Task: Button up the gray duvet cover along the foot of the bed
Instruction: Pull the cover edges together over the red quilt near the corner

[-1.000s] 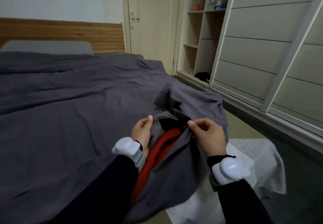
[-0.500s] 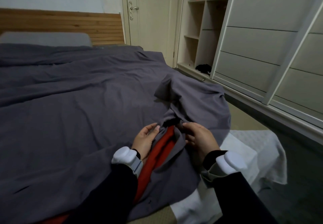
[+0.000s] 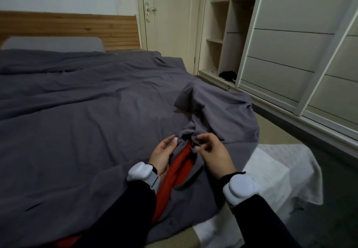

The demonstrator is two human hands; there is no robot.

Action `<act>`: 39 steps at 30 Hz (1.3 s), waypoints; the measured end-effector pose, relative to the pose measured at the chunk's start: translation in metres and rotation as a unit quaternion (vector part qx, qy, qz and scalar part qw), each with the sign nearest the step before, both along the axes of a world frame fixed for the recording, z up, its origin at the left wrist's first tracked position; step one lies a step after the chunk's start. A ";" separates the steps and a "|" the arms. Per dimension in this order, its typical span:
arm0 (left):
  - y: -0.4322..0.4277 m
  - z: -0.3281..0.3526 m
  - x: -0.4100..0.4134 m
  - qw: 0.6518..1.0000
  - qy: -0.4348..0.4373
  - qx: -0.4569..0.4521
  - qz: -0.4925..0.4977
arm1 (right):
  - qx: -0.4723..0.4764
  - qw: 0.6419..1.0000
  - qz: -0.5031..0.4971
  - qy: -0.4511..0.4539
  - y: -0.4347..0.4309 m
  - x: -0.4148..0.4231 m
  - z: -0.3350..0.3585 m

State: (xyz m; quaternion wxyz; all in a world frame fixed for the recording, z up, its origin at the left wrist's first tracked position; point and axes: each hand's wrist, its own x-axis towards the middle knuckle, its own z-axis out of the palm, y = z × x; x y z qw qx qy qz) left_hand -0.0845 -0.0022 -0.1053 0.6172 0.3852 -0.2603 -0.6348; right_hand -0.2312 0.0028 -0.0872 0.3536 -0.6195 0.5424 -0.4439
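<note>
Bedroom setting: a wooden headboard (image 3: 67,27) and a wardrobe (image 3: 290,44) stand well beyond the hands. The gray duvet cover (image 3: 87,131) lies spread over the bed, with its foot edge bunched directly under both hands.

Left hand (image 3: 161,157): fingers extended, resting against the left lip of the opening.

Right hand (image 3: 212,153): fingers curled, pinching the right lip.

Between the hands and back toward the wrists the opening gapes, exposing the red inner duvet (image 3: 174,174).

Assessment: the edges just beyond the fingertips appear joined, while the section nearer the wrists is unfastened. No button is discernible at the pinch point.
</note>
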 end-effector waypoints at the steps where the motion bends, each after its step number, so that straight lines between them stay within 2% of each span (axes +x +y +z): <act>1: 0.000 0.000 0.001 1.000 0.015 0.001 -0.002 | -0.011 1.000 -0.002 0.004 0.000 0.001 0.000; 5: -0.002 -0.002 0.004 0.997 0.076 0.004 -0.009 | -0.038 0.998 0.041 0.026 0.002 0.007 0.000; 8: -0.002 -0.002 0.006 0.996 0.092 0.002 -0.017 | -0.040 0.996 0.013 0.085 0.000 0.009 -0.003; 11: 0.000 -0.001 0.004 0.995 0.101 0.010 -0.009 | -0.020 0.997 -0.013 0.068 0.000 0.007 -0.005; 17: 0.003 0.003 0.004 0.993 0.120 0.008 -0.016 | 0.006 0.996 0.016 0.086 -0.005 0.000 -0.003; 21: 0.004 0.004 0.005 0.993 0.114 0.005 -0.032 | 0.028 0.993 0.044 0.103 -0.010 -0.009 -0.002; 24: 0.004 0.003 0.005 0.995 0.096 0.007 -0.040 | 0.025 0.993 0.029 0.109 -0.009 -0.013 0.001; 28: 0.004 0.004 0.004 0.996 0.073 0.008 -0.045 | -0.066 0.992 -0.019 0.102 -0.003 -0.012 0.016; 31: 0.003 0.003 0.005 0.997 0.062 0.008 -0.050 | -0.110 0.986 -0.016 0.127 0.000 -0.008 0.024; 39: 0.006 0.002 0.004 0.995 0.052 0.016 -0.078 | -0.029 0.978 0.071 0.192 0.002 -0.001 0.015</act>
